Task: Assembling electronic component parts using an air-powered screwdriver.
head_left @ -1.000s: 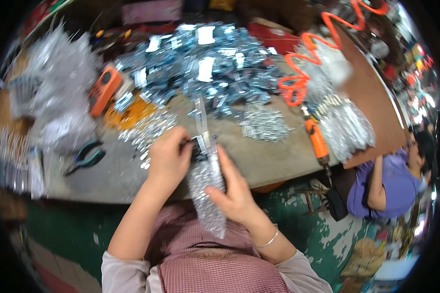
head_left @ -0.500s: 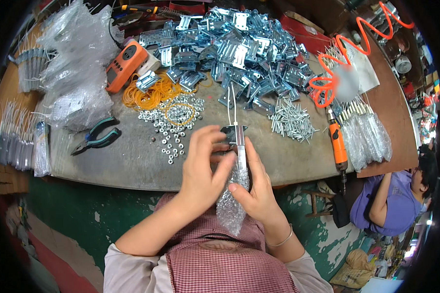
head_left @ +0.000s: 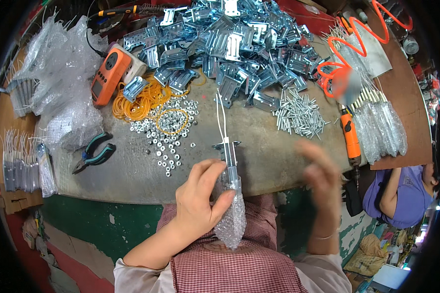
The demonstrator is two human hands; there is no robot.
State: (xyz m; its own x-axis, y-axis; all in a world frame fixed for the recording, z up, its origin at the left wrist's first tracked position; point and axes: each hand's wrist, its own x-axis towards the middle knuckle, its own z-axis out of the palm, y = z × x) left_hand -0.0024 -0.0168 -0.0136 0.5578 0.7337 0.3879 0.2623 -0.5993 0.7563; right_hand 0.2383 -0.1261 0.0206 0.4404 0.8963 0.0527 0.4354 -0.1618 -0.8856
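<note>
My left hand (head_left: 196, 198) is closed round a flat metal strip part (head_left: 232, 168) whose lower half sits in a bubble-wrap sleeve (head_left: 231, 222). Two white wires (head_left: 222, 115) come out of the top end, pointing away from me. A small metal bracket (head_left: 219, 146) sits across that end, partly behind the fingers. My right hand (head_left: 323, 178) is off the part, over the table's front edge to the right, smeared by motion. Nearest to it on the table are a heap of screws (head_left: 302, 115) and an orange power screwdriver (head_left: 350, 137).
A large heap of zinc-coloured brackets (head_left: 232, 46) fills the back. Left of centre lie nuts (head_left: 168, 156), orange rubber bands (head_left: 132, 105), an orange meter (head_left: 111, 73) and pliers (head_left: 94, 152). Wrapped parts (head_left: 376, 132) lie right, below a coiled orange hose (head_left: 342, 63). Another person (head_left: 401, 195) sits at right.
My right hand has let go of the wrapped part and swung right. The left hand still holds the part, now slightly nearer to me. The whole view has shifted a little.
</note>
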